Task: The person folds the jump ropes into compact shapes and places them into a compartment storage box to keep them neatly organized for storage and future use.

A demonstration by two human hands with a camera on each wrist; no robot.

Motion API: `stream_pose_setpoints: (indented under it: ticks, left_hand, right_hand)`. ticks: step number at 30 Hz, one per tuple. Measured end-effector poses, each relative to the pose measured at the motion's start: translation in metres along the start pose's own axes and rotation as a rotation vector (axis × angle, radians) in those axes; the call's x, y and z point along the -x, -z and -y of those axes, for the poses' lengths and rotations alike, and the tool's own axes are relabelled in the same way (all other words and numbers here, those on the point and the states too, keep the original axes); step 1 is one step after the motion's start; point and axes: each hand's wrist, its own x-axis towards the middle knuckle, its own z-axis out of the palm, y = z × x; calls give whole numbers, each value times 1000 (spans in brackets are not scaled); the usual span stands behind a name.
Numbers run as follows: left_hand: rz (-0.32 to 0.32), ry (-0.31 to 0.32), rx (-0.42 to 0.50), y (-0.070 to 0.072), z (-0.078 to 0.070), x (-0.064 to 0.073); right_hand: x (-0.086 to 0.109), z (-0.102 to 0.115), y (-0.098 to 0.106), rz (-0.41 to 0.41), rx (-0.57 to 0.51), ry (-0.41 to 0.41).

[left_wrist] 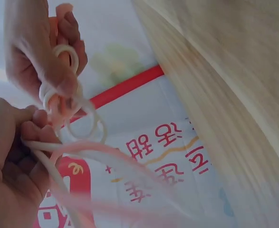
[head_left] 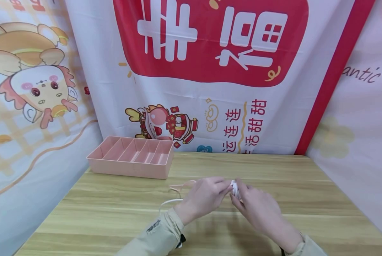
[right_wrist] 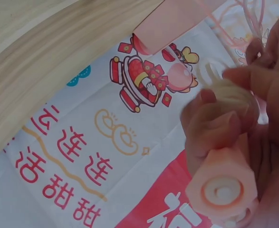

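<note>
Pink handle (right_wrist: 222, 187), right there in your right hand (head_left: 261, 208), out over the table (head_left: 82, 213) and between your two hands! Your right fingers are curled firmly round it, and its angular end, with a pale round centre, pokes out past them toward your right wrist camera. A small pink-and-white bit peeks out just below that end, too hidden to tell what it is. Look at the white cord (left_wrist: 53, 173): it wraps in loops about the handle, and slack rings hang beside it, close to your fingers. Your left hand (head_left: 203, 197) is in on the action, fingers bent, pinching the white cord right next to the wound part, the fingertips of both hands nearly meeting. Pink cord (left_wrist: 110, 154) runs alongside, blurred, sweeping away from your left hand in the left wrist view; whether you grip that strand too, I cannot tell. From the head view, loose strands curve out to the left of your left wrist, one white, one pink. Over at the back left of the table sits a pink tray (head_left: 130, 169), upright, divided into five compartments, well apart from your right hand. Behind it all hangs a printed backdrop (head_left: 290, 106), white with red, and your beige sleeves (head_left: 155, 233) reach in from the bottom edge.
</note>
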Motion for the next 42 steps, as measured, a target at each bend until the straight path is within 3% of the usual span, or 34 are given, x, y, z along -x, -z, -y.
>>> stream_pose_setpoints:
  ticks: [4, 10, 17, 21, 26, 34, 37, 42]
  left_hand:
    - [-76, 22, 135, -1, -2, -1]
    - [-148, -25, 272, -1, -3, -2]
    - [-119, -110, 247, 0, -3, -1]
    - [-104, -122, 252, -1, -1, 0]
    - [-96, -127, 287, 1, 5, 0]
    - [-89, -151, 211, 1, 10, 0]
    - [-89, -156, 193, 1, 10, 1]
    - [-81, -154, 173, 1, 10, 2]
  right_hand:
    - [-2, -1, 1, -49, -49, -46]
    - [-4, -6, 4, -51, -218, -71]
    - [-9, -17, 8, 99, -871, -172]
    - [-12, -24, 13, 173, -1072, -178]
    - [-14, -30, 18, 275, -1164, -130]
    - [-14, -36, 20, 367, -1257, -81]
    - [-14, -37, 21, 390, -1263, -106]
    - [-15, -32, 23, 391, -1272, -216]
